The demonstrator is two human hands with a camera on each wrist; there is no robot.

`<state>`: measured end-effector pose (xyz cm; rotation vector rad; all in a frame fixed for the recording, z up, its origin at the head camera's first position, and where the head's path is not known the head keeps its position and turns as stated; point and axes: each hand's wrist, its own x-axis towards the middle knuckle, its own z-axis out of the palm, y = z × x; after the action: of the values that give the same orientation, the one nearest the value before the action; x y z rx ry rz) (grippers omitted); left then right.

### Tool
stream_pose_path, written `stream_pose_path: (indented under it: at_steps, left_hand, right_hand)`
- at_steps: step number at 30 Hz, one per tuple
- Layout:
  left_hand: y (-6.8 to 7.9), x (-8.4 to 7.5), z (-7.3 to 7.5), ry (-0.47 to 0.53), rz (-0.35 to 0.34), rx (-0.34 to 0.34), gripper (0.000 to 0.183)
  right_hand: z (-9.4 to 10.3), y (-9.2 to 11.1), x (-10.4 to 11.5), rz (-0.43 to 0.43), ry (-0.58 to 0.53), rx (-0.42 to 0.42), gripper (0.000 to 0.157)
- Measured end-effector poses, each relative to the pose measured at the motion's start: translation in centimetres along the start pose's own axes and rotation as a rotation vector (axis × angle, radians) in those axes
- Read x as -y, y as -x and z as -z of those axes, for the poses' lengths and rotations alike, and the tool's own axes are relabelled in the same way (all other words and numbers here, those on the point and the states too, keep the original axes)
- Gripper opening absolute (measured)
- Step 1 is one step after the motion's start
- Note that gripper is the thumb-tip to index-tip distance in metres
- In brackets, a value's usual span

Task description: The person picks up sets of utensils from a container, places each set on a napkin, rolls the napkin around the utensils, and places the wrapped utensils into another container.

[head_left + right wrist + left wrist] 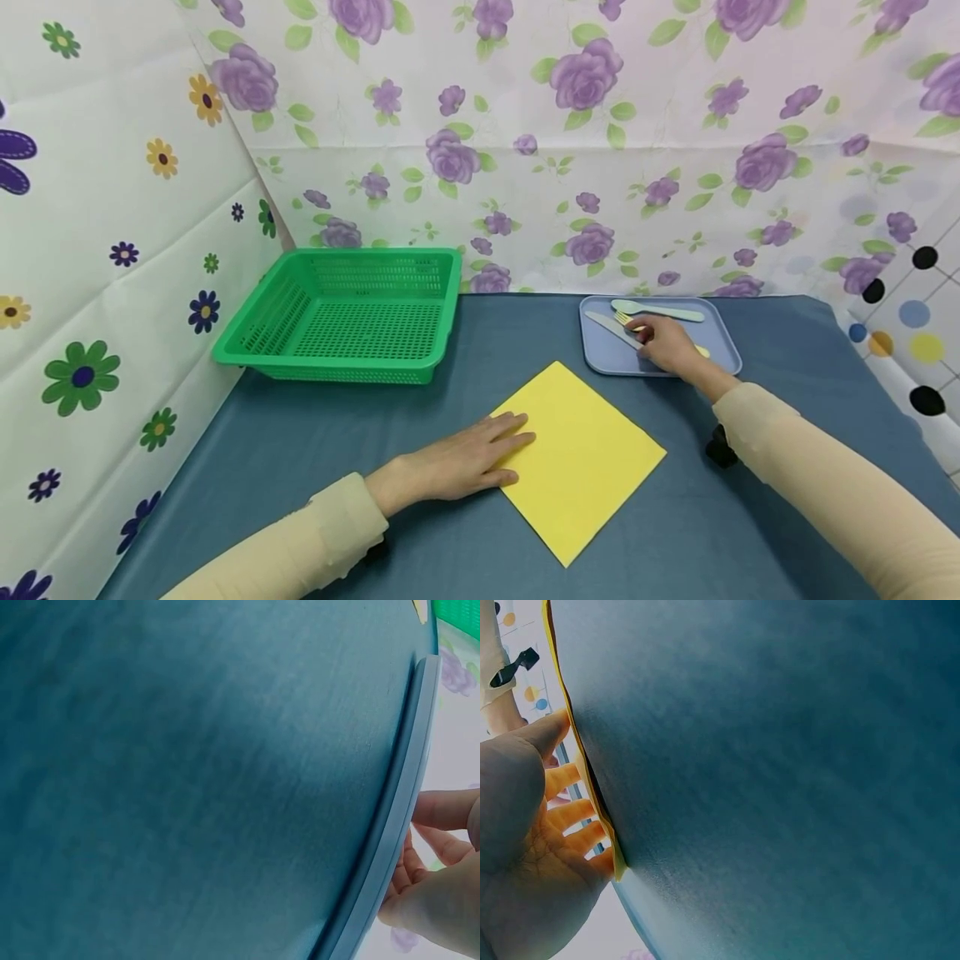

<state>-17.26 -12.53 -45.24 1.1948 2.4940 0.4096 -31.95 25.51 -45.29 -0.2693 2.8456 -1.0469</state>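
Observation:
My left hand [472, 458] rests with spread fingers on the left edge of a yellow square sheet [581, 462], which lies cornerwise on the table. The left wrist view shows the palm side of this hand [551, 847] and the sheet's thin edge [592, 787]. My right hand [663, 343] reaches into a light blue tray [600, 358], fingers bent over a yellow fork [621, 317]. Beside it lie a pale knife [609, 325] and a pale green spoon [663, 312]. The tray rim [401, 802] hides the right fingertips, so their contact is unclear.
A green perforated basket [375, 329] stands at the back left of the blue-covered table [465, 550]. Behind it hangs a purple-flowered sheet [517, 192]. Another flower-printed sheet [135, 275] bounds the left side, and a dotted one [911, 333] the right.

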Motion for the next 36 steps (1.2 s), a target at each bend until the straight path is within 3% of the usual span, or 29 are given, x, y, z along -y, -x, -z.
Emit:
stream_pose_path:
  at_steps: [17, 28, 36]
  left_hand:
    - [-0.08, 0.02, 0.15, -0.012, 0.006, 0.005, 0.062]
    - [0.10, -0.08, 0.10, -0.008, 0.007, 0.002, 0.062]
    - [0.04, -0.20, 0.17, -0.003, -0.003, 0.003, 0.062]
  right_hand:
    - [0.30, 0.12, 0.22, -0.016, 0.024, 0.005, 0.044]
    - [0.41, 0.01, 0.39, 0.006, 0.074, 0.011, 0.033]
    - [0.71, -0.04, 0.56, -0.033, 0.091, 0.041, 0.030]
